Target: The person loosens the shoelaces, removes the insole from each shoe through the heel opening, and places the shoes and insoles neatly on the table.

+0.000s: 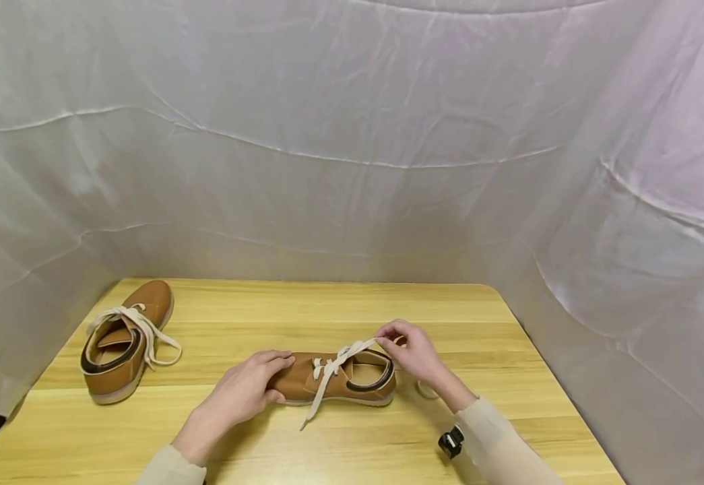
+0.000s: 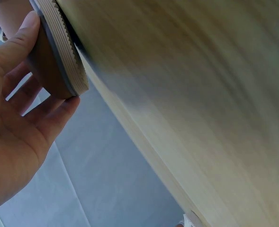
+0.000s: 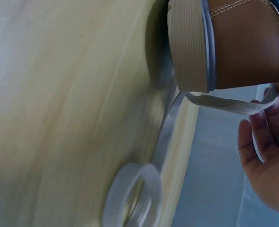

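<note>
A brown lace-up shoe (image 1: 303, 377) stands on the table with its toe to the left and its heel to the right. My left hand (image 1: 239, 391) grips the toe, thumb on the near side and fingers over the far side. In the left wrist view, the fingertips touch the toe beside its ribbed sole (image 2: 66, 52). Above the heel, my right hand (image 1: 412, 353) pinches a cream shoelace (image 1: 360, 346). Another lace end (image 1: 319, 404) hangs over the shoe's near side onto the table. Behind the heel, the lace runs down and curls into a loop (image 3: 153, 189) on the tabletop.
A second brown shoe (image 1: 109, 387) with loose cream laces stands at the table's left edge, toe pointing away. Grey cloth walls (image 1: 352, 202) enclose the back and sides of the wooden table (image 1: 352, 451). A small black device (image 1: 451, 442) sits at the right wrist.
</note>
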A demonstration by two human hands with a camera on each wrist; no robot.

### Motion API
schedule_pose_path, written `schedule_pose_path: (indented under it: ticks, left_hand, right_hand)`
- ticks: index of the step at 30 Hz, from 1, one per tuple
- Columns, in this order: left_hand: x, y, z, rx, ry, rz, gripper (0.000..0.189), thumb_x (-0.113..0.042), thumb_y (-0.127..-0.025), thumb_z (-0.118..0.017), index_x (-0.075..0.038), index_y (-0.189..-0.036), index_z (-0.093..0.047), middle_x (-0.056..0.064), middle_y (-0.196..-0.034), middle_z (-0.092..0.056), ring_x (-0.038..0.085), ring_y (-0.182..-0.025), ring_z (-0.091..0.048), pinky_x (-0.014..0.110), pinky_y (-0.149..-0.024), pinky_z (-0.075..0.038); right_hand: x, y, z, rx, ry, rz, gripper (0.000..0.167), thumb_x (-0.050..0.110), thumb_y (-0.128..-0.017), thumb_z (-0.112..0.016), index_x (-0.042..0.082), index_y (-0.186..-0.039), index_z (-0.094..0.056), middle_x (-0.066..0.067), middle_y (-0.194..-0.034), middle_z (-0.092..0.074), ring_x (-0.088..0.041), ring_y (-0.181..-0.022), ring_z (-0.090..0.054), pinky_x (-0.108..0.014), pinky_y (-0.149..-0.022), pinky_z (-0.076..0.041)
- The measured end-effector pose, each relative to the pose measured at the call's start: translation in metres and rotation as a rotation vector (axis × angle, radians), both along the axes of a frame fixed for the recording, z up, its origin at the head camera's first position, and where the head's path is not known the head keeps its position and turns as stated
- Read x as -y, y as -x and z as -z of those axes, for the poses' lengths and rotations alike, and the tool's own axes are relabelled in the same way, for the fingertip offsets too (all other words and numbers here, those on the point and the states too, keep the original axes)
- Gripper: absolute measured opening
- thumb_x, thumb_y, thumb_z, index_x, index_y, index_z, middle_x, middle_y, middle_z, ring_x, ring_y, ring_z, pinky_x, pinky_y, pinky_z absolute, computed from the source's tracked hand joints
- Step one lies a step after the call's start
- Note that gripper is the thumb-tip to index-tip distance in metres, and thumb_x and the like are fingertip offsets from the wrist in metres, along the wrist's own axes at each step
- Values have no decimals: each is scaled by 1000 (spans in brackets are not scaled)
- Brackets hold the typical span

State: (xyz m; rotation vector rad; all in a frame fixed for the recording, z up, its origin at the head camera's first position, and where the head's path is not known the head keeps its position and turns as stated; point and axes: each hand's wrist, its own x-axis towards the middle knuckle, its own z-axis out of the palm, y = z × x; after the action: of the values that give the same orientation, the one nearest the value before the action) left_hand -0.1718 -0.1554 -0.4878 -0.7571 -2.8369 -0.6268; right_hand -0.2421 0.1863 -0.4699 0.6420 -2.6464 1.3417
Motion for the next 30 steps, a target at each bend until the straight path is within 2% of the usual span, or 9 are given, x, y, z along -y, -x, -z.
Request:
schedule_pose_path:
  ticks: [6, 10, 19, 25, 30]
  left_hand:
    - [0, 0, -1, -3, 3, 5, 69, -23, -78, -91, -4, -139, -65, 14, -144, -62, 37, -129, -61, 57, -102, -55]
    - [0, 0, -2, 1, 1, 3, 69, -22, -78, -90, -5, -139, -65, 13, -145, -62, 36, -129, -60, 58, -102, -55]
    - [0, -1, -1, 12, -4, -5, 68, -22, -79, -90, -5, -139, -65, 13, -146, -61, 37, -130, -59, 58, -102, -54]
    - [0, 0, -1, 15, -10, -3, 68, -21, -79, -90, -5, -139, -65, 14, -146, -61, 37, -130, -59, 59, -102, -54]
    - [1, 0, 0, 10, -1, 5, 67, -22, -80, -90, -4, -140, -64, 13, -146, -61, 37, -130, -59, 58, -100, -55]
  right_hand:
    - [-14, -4, 5, 8, 52, 94, 4, 8, -96, -73, 7, -100, -75, -2, -95, -72, -15, -86, -64, -33, -80, -58]
    - [-22, -8, 6, 10, 78, 127, 4, 9, -97, -74, 6, -100, -74, -3, -94, -73, -16, -88, -65, -32, -80, -58]
    - [-31, -13, 13, 31, 60, 125, 3, 7, -96, -74, 6, -99, -75, -5, -94, -74, -15, -85, -66, -26, -78, -58]
    - [-33, -14, 15, 69, 19, 94, 4, 7, -97, -73, 8, -100, -75, -3, -96, -74, -17, -86, -67, -28, -80, -60]
    - [-30, -12, 13, 84, -10, 94, 10, 9, -96, -74, 10, -106, -75, -1, -103, -75, -16, -93, -67, -30, -85, -59]
